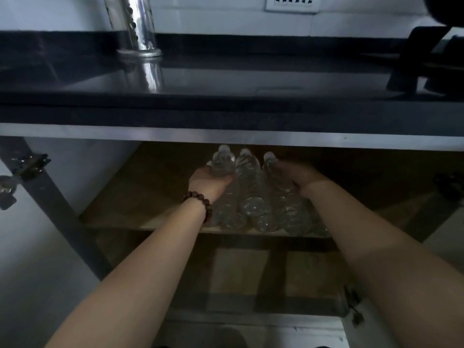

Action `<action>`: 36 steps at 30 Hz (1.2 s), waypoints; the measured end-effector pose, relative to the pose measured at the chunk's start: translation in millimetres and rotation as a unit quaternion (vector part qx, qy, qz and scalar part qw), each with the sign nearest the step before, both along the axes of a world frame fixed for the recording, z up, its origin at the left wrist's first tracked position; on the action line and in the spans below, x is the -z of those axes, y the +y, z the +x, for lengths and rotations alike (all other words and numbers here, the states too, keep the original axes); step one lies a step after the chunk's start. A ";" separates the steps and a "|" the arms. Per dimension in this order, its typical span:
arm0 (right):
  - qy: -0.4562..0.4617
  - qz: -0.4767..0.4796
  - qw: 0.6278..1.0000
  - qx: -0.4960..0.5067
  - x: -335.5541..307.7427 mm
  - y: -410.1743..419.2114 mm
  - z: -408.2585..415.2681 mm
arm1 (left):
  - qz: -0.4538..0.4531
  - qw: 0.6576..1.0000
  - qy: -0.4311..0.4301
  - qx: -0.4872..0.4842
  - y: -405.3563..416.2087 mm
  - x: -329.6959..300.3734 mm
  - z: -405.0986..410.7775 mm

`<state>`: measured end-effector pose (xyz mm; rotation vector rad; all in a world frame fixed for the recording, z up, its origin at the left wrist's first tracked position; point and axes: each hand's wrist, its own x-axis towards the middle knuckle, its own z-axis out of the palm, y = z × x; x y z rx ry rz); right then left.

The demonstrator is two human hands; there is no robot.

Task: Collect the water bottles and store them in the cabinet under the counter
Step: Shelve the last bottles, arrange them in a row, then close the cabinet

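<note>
Dim light covers a kitchen corner with a dark, glossy desk (226, 79) running across the upper part of the view, a white tiled wall (213, 18) behind it and a wall socket (292, 3) near the top. On the desk stands a shiny metal cylinder (136, 28), and something dark and blurred sits at the far right edge. Below the desk, the cabinet (251, 136) is open, with a hinge (30, 163) visible on its left frame. Inside, a wooden shelf (140, 197) carries a cluster of clear water bottles (253, 197) lying with their white caps pointing toward the back. Both bare arms reach into the cabinet. The left hand (209, 182), with a dark bead bracelet (199, 204) on its wrist, grips the leftmost bottle from below near its neck, fingers curled under it. The right hand (298, 175) rests over the rightmost bottle at its shoulder; its fingers wrap over the top of that bottle. A middle bottle lies between the two hands, touching its neighbours. More bottles lie beneath and beside these on the shelf, their exact count hard to make out in the gloom.
</note>
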<state>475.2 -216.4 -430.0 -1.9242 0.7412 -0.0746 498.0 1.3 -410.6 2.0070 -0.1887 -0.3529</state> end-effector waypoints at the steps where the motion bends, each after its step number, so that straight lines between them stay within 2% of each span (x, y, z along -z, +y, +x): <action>1: -0.001 0.000 1.000 -0.012 7.2 -6.8 1.1 | -0.005 1.000 -0.007 0.005 0.1 1.9 -2.4; 4: -0.040 0.009 0.999 -0.032 8.7 -8.0 -7.1 | -0.030 0.999 -0.013 0.005 5.7 11.7 -6.3; 7: -0.056 -0.053 0.996 -0.054 -1.0 2.1 -17.9 | -0.071 0.995 0.065 -0.005 16.8 12.8 -8.3; 9: -0.054 -0.077 0.993 -0.065 -6.2 5.2 -25.1 | -0.067 0.994 0.081 0.020 22.7 12.2 -9.9; 11: -0.030 -0.099 0.991 -0.086 -7.2 8.2 -30.0 | -0.052 0.997 0.014 0.053 21.9 12.1 -11.9; 13: -0.016 -0.127 0.987 -0.094 -4.3 5.9 -34.2 | 0.007 0.993 -0.105 0.061 19.4 15.7 -9.8; 16: -0.066 -0.075 0.994 -0.047 -5.0 9.5 -54.5 | 0.096 0.945 -0.305 0.071 9.3 14.6 -19.4; 17: -0.096 -0.047 0.994 -0.032 -0.7 5.7 -61.1 | 0.094 0.923 -0.364 0.082 3.6 13.7 -27.4; 19: -0.147 -0.088 0.985 0.009 16.2 -12.0 -76.7 | 0.067 0.888 -0.433 0.138 -12.2 12.2 -49.6; 21: -0.141 -0.192 0.971 0.011 30.7 -22.2 -95.9 | 0.079 0.860 -0.463 0.198 -29.9 20.6 -69.4; 24: -0.027 -0.250 0.964 -0.084 59.2 -34.0 -115.6 | 0.255 0.812 -0.472 0.229 -49.5 44.1 -76.7; 26: 0.011 -0.286 0.951 -0.114 73.7 -30.0 -120.4 | 0.314 0.795 -0.473 0.217 -56.5 58.2 -74.0; 29: -0.012 -0.334 0.938 -0.097 83.5 -26.1 -120.2 | 0.324 0.793 -0.483 0.182 -64.5 65.2 -73.9; 36: -0.037 -0.315 0.946 -0.071 79.1 -41.9 -138.6 | 0.301 0.790 -0.503 0.178 -88.1 69.5 -80.4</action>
